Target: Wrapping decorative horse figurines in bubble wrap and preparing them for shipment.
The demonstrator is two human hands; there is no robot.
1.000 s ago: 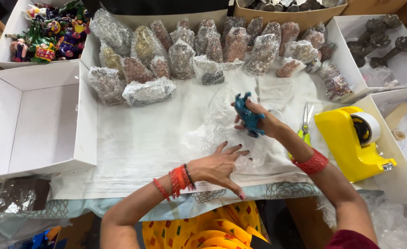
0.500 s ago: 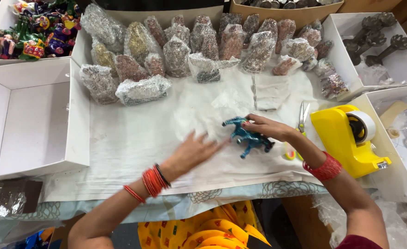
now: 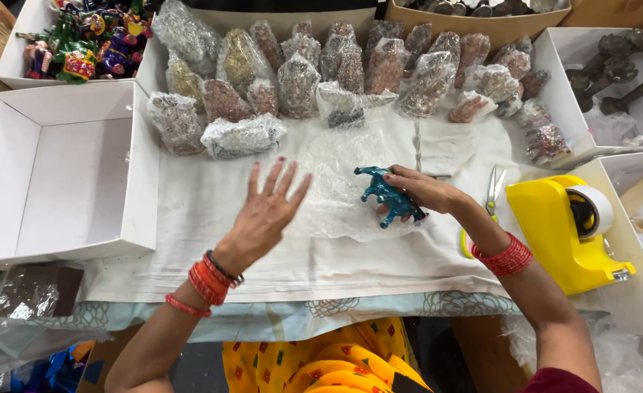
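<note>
The right hand [image 3: 420, 191] has brought the blue animal figure [image 3: 388, 198] down to the centre of the frame and holds it on the bubble wrap sheet [image 3: 332, 171]; the left hand [image 3: 267, 215], fingers spread and empty, has moved over the sheet's left edge; wrapping seems about to begin.

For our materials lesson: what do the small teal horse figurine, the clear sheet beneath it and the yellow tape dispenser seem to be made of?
Small teal horse figurine, held by the right hand: rigid, glossy painted finish; perhaps metal or resin, unclear. Clear sheet: thin transparent plastic, probably bubble wrap, judging by its crinkles and dotted glints. Yellow tape dispenser: moulded plastic, smooth and evenly coloured, slightly shiny.
</note>
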